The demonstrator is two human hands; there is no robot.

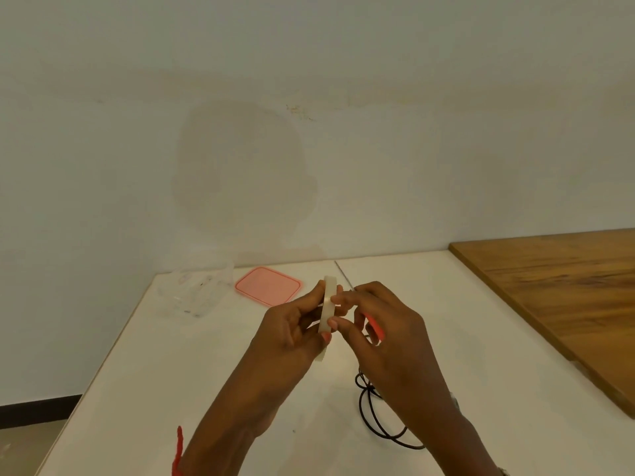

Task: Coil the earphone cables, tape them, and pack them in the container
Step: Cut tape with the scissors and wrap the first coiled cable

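Now, tape roll point(328, 312): pale and whitish, held edge-on to the camera, up off the surface between the two hands.
Left hand point(292, 333): wrapped round the roll from the left, fingers curled behind it, a fingertip showing at its lower edge.
Right hand point(381, 324): comes in from the right with bent fingers; two fingertips point(335, 324) sit on the rim of the roll. The thumb is hidden, so I cannot tell whether a loose tape end is caught.
Red object point(374, 328): a thin red-orange strip showing just behind the right fingers; too hidden to name.
Earphone cable point(369, 412): black, lying in loose loops on the surface, partly under the right forearm, near the front edge.
Container point(197, 290): clear plastic, open-topped, at the back left corner, well apart from the hands.
Lid point(268, 286): pink, square with rounded corners, flat on the surface just right of the container.
Surface point(206, 389): white, with a thin seam running away beyond the hands.
Wooden board point(567, 286): brown, along the right side.
Red thread point(178, 451): at the left wrist, a strand sticking up.
Wall point(309, 115): plain and pale, carrying a faint shadow.
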